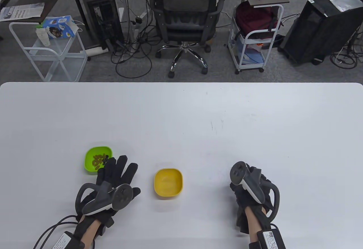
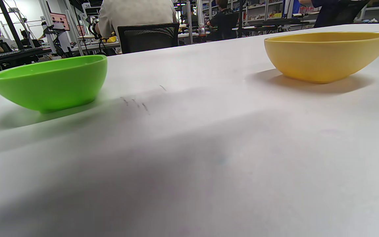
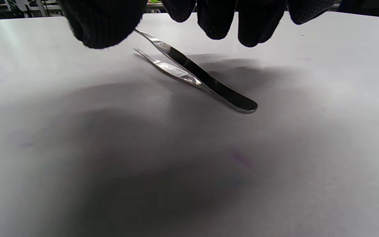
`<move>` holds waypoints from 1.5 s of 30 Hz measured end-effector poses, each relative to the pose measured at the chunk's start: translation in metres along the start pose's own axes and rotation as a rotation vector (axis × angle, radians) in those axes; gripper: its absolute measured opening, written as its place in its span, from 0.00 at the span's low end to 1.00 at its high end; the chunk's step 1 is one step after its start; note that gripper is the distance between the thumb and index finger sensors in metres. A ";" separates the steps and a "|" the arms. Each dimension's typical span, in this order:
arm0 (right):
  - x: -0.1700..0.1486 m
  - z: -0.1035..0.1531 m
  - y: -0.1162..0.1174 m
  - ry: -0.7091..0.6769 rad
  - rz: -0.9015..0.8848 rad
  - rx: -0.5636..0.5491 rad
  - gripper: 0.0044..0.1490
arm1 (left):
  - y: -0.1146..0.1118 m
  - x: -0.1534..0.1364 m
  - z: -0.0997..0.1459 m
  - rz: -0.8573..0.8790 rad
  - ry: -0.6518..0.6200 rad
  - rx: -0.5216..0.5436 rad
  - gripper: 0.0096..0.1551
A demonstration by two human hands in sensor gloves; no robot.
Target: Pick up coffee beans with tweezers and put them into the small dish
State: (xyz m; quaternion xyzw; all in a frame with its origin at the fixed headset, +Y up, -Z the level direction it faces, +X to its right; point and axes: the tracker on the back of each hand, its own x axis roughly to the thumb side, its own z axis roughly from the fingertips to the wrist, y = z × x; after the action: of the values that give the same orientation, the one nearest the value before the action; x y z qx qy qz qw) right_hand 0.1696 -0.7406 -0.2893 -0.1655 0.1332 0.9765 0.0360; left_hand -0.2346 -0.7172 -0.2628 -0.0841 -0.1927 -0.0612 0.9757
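A green dish (image 1: 90, 166) (image 2: 51, 82) with coffee beans (image 1: 99, 160) in it sits at the front left. An empty yellow dish (image 1: 168, 182) (image 2: 324, 56) stands to its right. My left hand (image 1: 117, 175) lies flat on the table between them with fingers spread, holding nothing. My right hand (image 1: 244, 186) hovers low over the table at the front right. In the right wrist view metal tweezers (image 3: 196, 74) lie on the table under its fingers (image 3: 245, 23). The thumb (image 3: 104, 23) is at the tweezers' tips. The fingers are not closed round them.
The white table (image 1: 198, 118) stretches far beyond the dishes. An office chair (image 1: 184, 13), carts and computer towers stand on the floor behind its far edge.
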 end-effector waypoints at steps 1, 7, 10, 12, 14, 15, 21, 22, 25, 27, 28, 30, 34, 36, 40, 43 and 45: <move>0.000 -0.002 0.002 0.009 0.005 0.002 0.50 | 0.000 0.000 0.000 -0.001 -0.002 -0.002 0.50; 0.002 -0.008 0.009 0.052 0.081 0.016 0.46 | 0.000 0.002 0.000 -0.013 0.001 -0.001 0.50; 0.004 -0.008 0.011 0.065 0.116 0.003 0.44 | 0.000 0.002 0.000 -0.012 -0.001 -0.004 0.50; 0.004 -0.009 0.012 0.073 0.122 -0.011 0.42 | -0.001 0.002 0.000 -0.016 0.001 -0.011 0.50; 0.004 -0.009 0.011 0.078 0.122 -0.011 0.39 | -0.001 0.002 0.000 -0.021 0.003 -0.013 0.50; 0.004 -0.009 0.011 0.078 0.122 -0.008 0.38 | 0.000 0.002 0.000 -0.022 0.003 -0.013 0.50; 0.005 -0.008 0.010 0.088 0.134 -0.012 0.31 | 0.001 0.001 0.000 -0.017 0.007 -0.007 0.50; 0.005 -0.008 0.010 0.090 0.136 -0.014 0.30 | 0.001 0.001 0.000 -0.017 0.007 -0.008 0.50; 0.004 -0.008 0.009 0.094 0.134 -0.012 0.28 | 0.000 0.001 0.000 -0.014 0.003 -0.014 0.50; 0.004 -0.008 0.010 0.092 0.131 -0.011 0.28 | 0.000 0.002 0.000 -0.014 0.001 -0.017 0.50; 0.004 -0.008 0.010 0.090 0.133 -0.015 0.28 | 0.000 0.002 0.000 -0.015 0.000 -0.017 0.50; 0.004 -0.008 0.010 0.086 0.136 -0.016 0.28 | 0.001 0.002 0.000 -0.016 -0.001 -0.013 0.50; 0.004 -0.007 0.007 0.048 0.148 -0.065 0.28 | 0.001 0.001 0.000 -0.017 -0.003 -0.008 0.50; 0.005 -0.005 0.004 0.030 0.122 -0.075 0.28 | 0.001 0.001 0.001 -0.017 -0.003 -0.007 0.50; 0.008 -0.001 -0.003 -0.007 0.089 -0.110 0.28 | 0.000 0.001 0.000 -0.021 -0.001 -0.017 0.50; 0.011 0.003 -0.007 -0.038 0.071 -0.128 0.29 | 0.000 0.002 0.000 -0.022 0.000 -0.019 0.50; 0.013 0.006 -0.011 -0.060 0.054 -0.158 0.29 | 0.001 0.002 0.000 -0.023 0.001 -0.017 0.50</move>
State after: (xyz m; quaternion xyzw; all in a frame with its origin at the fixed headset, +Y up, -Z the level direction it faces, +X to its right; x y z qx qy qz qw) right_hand 0.1566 -0.7281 -0.2907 -0.1347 0.0590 0.9891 0.0007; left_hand -0.2331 -0.7168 -0.2620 -0.0899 -0.1924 -0.0741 0.9744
